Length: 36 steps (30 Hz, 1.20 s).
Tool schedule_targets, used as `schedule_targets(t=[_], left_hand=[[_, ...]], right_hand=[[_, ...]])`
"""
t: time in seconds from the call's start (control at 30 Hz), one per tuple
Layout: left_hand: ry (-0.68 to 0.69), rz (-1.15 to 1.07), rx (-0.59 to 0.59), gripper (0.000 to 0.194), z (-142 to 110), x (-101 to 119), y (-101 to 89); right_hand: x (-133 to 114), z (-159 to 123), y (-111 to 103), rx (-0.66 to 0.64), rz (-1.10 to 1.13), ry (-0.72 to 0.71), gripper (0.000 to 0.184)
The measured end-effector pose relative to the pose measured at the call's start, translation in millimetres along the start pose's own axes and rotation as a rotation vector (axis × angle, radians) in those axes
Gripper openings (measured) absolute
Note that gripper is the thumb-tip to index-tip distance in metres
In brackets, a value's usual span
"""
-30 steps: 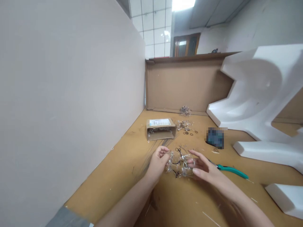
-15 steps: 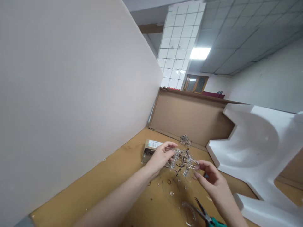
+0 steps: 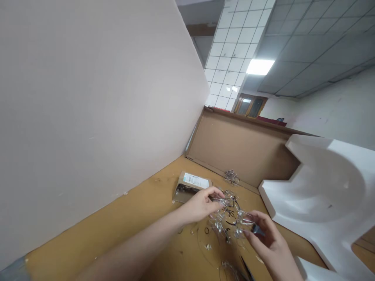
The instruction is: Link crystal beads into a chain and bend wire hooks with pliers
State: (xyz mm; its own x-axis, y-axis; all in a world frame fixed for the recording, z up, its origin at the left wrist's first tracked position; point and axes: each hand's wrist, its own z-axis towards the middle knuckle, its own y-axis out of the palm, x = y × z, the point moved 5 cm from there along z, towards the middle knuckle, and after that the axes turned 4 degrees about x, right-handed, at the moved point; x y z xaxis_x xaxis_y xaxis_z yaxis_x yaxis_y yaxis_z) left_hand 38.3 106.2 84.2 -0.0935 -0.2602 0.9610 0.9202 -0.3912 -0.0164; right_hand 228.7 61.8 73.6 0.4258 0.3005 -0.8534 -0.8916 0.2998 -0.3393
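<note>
Clear and black wiry pieces [image 3: 229,218] are hanging in a loose tangle between my two hands, over a yellow-brown worktop [image 3: 140,218]. My left hand [image 3: 205,203] is pinching the tangle's upper left side, fingertips narrow; my right hand [image 3: 267,236] is holding clear strands at its right edge, thumb and fingers slightly apart. Beside my left hand, an open cardboard box [image 3: 185,194] with a white label is sitting. White foam [image 3: 325,187] is standing at right, and dark plier tips [image 3: 247,268] are pointing up below.
</note>
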Motion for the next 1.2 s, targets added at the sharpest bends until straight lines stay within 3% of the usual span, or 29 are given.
schedule_targets(t=[0.1, 0.2, 0.37, 0.5, 0.77, 0.93, 1.07, 1.13, 1.2], left_hand=[[0.003, -0.142, -0.192, 0.039, -8, 11, 2.3], [0.031, -0.099, -0.311, 0.05, -14, 16, 1.6], [0.233, 0.117, -0.141, 0.033, -10, 18, -4.5], [0.276, 0.139, -0.145, 0.02, -6, 19, -4.6], [0.087, -0.001, -0.156, 0.022, -1, 11, -13.5], [-0.038, -0.148, -0.141, 0.028, 5, 3, -14.5], [-0.052, -0.118, -0.122, 0.025, 2, 7, -14.6], [-0.042, -0.011, -0.109, 0.019, -2, 12, -14.3], [-0.012, 0.116, -0.1, 0.016, -7, 17, -13.1]], right_hand=[[-5, -3, -3, 0.077, 0.068, 0.008, 0.02], [-11, -6, -4, 0.137, 0.153, 0.023, 0.02], [-18, -6, -8, 0.065, 0.072, 0.007, 0.02], [-15, -2, -22, 0.025, -0.024, 0.028, 0.02], [-13, -2, -15, -0.04, 0.046, 0.161, 0.014], [-12, -7, -9, -0.003, 0.139, 0.203, 0.015], [-6, -8, 1, -0.145, 0.164, 0.258, 0.017], [-1, -8, 3, -0.218, 0.15, 0.297, 0.03], [3, -9, 1, -0.286, 0.1, 0.286, 0.055]])
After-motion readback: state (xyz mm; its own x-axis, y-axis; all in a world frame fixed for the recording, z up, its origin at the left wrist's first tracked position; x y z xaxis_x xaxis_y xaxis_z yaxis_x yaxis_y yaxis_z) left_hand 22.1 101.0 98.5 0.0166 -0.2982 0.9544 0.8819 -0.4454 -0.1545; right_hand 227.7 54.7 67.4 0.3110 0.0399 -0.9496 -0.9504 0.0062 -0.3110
